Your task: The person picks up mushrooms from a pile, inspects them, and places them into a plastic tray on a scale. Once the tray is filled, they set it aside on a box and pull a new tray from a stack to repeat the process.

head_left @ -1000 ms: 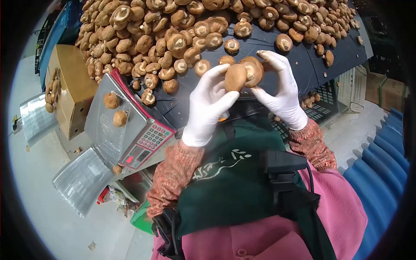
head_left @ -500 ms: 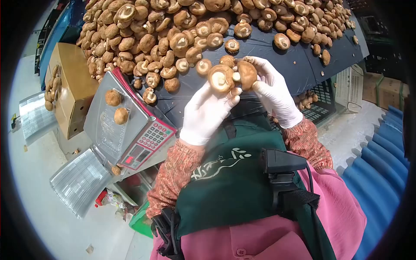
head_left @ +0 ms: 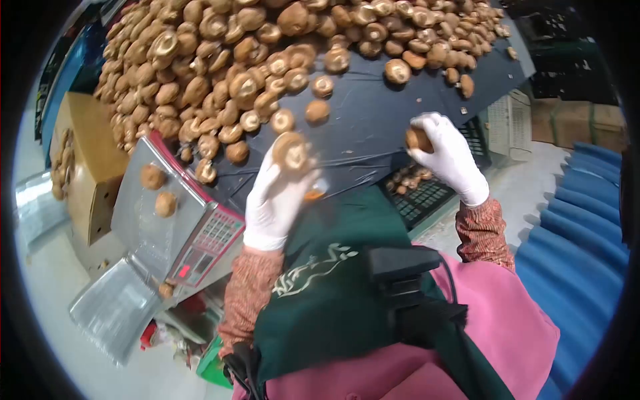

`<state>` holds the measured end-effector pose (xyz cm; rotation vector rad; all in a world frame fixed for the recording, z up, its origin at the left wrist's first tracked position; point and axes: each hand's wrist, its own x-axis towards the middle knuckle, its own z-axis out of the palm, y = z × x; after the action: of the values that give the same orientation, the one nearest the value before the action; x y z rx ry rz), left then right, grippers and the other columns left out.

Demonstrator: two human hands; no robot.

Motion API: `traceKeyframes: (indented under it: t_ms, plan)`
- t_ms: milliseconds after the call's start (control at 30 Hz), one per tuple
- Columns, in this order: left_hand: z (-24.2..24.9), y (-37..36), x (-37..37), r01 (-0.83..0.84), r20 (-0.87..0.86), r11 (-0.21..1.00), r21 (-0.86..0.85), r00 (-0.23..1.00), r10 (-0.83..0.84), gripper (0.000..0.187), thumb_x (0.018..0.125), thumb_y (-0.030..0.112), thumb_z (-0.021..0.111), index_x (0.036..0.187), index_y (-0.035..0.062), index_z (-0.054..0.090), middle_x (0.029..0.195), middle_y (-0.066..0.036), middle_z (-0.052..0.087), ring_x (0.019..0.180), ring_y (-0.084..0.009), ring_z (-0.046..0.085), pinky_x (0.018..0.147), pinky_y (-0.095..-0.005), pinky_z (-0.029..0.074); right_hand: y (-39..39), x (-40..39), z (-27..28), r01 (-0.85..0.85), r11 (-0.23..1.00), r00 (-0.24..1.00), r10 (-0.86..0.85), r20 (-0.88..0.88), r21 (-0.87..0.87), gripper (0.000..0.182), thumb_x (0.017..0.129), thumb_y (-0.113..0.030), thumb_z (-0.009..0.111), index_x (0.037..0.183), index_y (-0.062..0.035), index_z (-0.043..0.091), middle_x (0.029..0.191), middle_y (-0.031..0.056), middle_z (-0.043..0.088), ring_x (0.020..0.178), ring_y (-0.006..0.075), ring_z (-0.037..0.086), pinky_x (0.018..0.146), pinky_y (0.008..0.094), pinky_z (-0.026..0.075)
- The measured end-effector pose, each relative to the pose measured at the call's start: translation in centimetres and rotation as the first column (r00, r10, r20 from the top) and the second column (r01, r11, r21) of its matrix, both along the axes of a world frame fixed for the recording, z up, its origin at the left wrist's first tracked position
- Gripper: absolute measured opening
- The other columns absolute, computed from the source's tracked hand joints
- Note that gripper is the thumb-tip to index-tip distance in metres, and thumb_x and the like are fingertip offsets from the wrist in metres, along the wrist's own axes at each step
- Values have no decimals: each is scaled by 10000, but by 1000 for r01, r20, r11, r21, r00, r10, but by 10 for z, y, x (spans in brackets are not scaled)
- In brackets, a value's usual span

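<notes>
Since half a second ago the two gloved hands have parted: they held their mushrooms together at the middle, and now each has carried one its own way while the view has tilted. Largest in sight, the dark plastic-covered table point(head_left: 373, 113) slopes away under a broad heap of mushrooms point(head_left: 220, 60), brown, round-capped and dry-looking, with pale gilled undersides where they lie upturned. At its near left corner sits a weighing scale point(head_left: 143, 220), a flat metal pan with a red-edged keypad, bearing two loose mushrooms point(head_left: 159, 191); a cardboard box point(head_left: 80, 180) stands beyond it, and a dark slatted crate point(head_left: 427, 193) below the table edge holds a few more. Left hand point(head_left: 273, 197), in a white glove, has its fingers closed lightly round the rim of a gills-up mushroom point(head_left: 292, 152), held above the table's near edge. Right hand point(head_left: 450, 157) is curled round a smaller dark mushroom point(head_left: 418, 139), out over the crate, mostly hidden by the fingers. Such mushrooms are probably light, springy and slightly brittle at the cap margin, so the safest hold is likely a gentle cradle under the cap or a pinch at the stem, not a squeeze across the gills.
</notes>
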<state>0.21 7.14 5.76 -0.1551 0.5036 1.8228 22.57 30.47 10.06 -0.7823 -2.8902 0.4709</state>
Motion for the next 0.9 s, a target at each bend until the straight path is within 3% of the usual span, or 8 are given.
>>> traceKeyframes:
  t_ms: [100, 167, 267, 433, 533, 600, 667, 900]
  plan:
    - [-1, 2, 4, -2, -65, 998, -59, 998, -2, 700, 861, 63, 693, 1481, 4, 374, 1290, -114, 530, 1192, -261, 537, 1084, -408, 424, 22, 34, 1, 41, 998, 744, -65, 664, 53, 516, 741, -223, 811, 1188, -81, 597, 1066, 114, 629, 1006, 328, 625, 884, 408, 520]
    - [-3, 5, 6, 66, -149, 993, -100, 986, -80, 711, 860, 76, 701, 1483, -2, 367, 1284, -118, 531, 1156, -236, 547, 1067, -363, 426, 36, 31, -21, 84, 996, 961, -72, 267, -33, 530, 767, -220, 789, 1238, -90, 583, 1105, 118, 631, 1001, 335, 625, 884, 408, 520]
    - [-2, 9, 10, 107, -210, 986, -130, 969, -133, 693, 849, 82, 720, 1453, -7, 393, 1291, -118, 526, 1132, -225, 553, 1054, -351, 430, 54, -7, -63, 192, 980, 968, -198, -151, -53, 528, 798, -172, 741, 1297, -117, 577, 1171, 119, 635, 1016, 340, 618, 889, 414, 517]
    - [3, 11, 7, 90, -217, 979, -185, 968, -130, 675, 834, 87, 743, 1421, -4, 423, 1340, -134, 513, 1122, -228, 564, 1038, -343, 447, 108, -58, -133, 126, 923, 985, -75, -153, 364, 518, 784, -102, 710, 1287, -126, 590, 1165, 113, 639, 1052, 321, 600, 905, 418, 504]
    - [1, 6, 5, 58, -201, 979, -194, 975, -97, 674, 833, 82, 752, 1417, -6, 426, 1345, -141, 514, 1126, -235, 567, 1037, -349, 456, 107, -59, -126, 258, 927, 868, -346, -355, -271, 499, 812, -85, 712, 1299, -114, 608, 1183, 114, 654, 1138, 257, 604, 970, 358, 487]
    - [-6, 6, 6, 44, -190, 983, -178, 979, -78, 675, 837, 71, 756, 1419, -10, 425, 1343, -146, 518, 1146, -243, 566, 1048, -357, 457, 94, -55, -104, 12, 557, 762, -543, -353, -830, 570, 877, -93, 713, 1402, -19, 505, 1322, 92, 587, 1252, 163, 529, 1038, 312, 439]
    - [-6, 11, 7, 56, -177, 982, -178, 980, -88, 671, 841, 70, 755, 1421, -10, 425, 1342, -147, 519, 1159, -246, 563, 1057, -357, 453, 78, -55, -87, -162, 349, 708, -611, -355, -923, 644, 878, -79, 711, 1451, -1, 428, 1392, 117, 520, 1272, 186, 516, 1080, 319, 410]
    - [-3, 20, 8, 119, -211, 977, -176, 965, -155, 708, 832, 83, 761, 1438, -16, 409, 1352, -156, 520, 1184, -262, 572, 1058, -372, 464, 41, -49, -39, -217, 169, 716, -641, -274, -961, 684, 881, -141, 726, 1468, -9, 400, 1419, 133, 485, 1320, 227, 475, 1124, 358, 375]
